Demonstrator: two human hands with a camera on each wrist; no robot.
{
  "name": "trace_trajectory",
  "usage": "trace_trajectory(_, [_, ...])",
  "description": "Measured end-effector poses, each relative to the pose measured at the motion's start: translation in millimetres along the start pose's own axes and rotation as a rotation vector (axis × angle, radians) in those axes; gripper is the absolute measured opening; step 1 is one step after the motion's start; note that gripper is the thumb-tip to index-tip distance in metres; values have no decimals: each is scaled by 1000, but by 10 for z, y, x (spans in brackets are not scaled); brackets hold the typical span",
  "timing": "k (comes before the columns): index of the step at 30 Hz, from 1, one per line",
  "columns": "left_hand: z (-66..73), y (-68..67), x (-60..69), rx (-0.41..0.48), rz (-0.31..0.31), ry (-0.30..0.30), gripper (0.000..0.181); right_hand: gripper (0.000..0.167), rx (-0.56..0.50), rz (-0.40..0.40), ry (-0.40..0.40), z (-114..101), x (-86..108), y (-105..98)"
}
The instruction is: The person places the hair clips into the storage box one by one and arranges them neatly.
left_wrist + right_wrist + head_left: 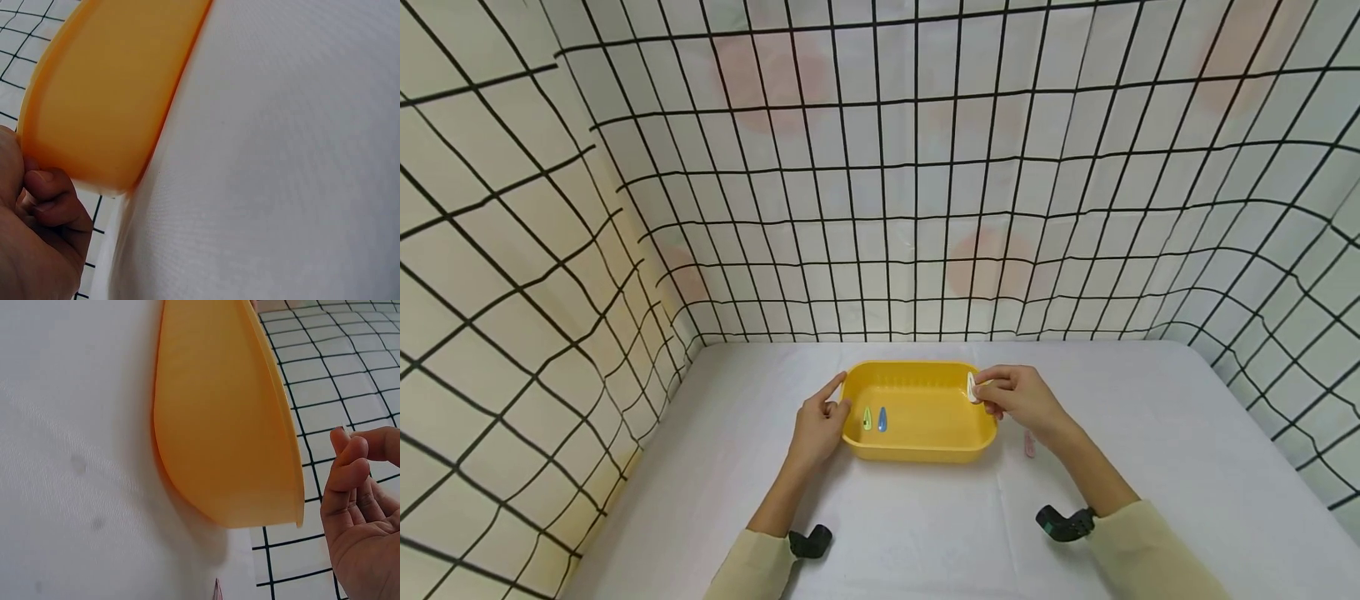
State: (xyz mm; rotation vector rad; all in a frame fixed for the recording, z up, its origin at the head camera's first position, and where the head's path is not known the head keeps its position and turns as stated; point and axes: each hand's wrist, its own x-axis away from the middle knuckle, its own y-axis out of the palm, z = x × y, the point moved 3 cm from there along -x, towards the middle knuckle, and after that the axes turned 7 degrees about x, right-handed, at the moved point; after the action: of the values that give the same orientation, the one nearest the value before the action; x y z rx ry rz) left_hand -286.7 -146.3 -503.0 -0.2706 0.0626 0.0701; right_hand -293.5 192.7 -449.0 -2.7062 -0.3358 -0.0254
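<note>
A yellow tray [925, 455] stands on the white-covered table. My left hand [817, 423] holds its left end, index finger and thumb at the rim and the other fingers curled. In the left wrist view those curled fingers [53, 194] lie against the tray's end. Over the tray's right end, my right hand [1018, 398] pinches a white snap hair clip [972, 388] between thumb and fingers. A green hair clip [867, 418] and a blue hair clip [882, 419] lie side by side on the tray's left floor. In the right wrist view, the fingers mostly hide the white clip.
A pink hair clip [1029, 443] lies on the table [925, 533] just right of the tray, below my right wrist. Black grid netting [917, 192] over white sheets encloses the back and sides. Each wrist wears a black camera mount [1064, 523].
</note>
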Motion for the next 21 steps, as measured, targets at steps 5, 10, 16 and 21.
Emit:
trace_trajectory(5, [-5, -18, 8, -3, 3, -3, 52, 30, 16, -17, 3, -31, -72, 133])
trace_trajectory(10, [-9, -21, 10, -7, 5, -4, 51, 29, 26, -30, 14, -54, -143, 273])
trace_trajectory(16, [-10, -7, -2, -19, 0, 1, 52, 29, 41, -42, 12, -60, -210, 431])
trace_trajectory(21, [-14, -6, -12, -18, -3, 2, 52, 28, 28, -59, 19, -73, -265, 560])
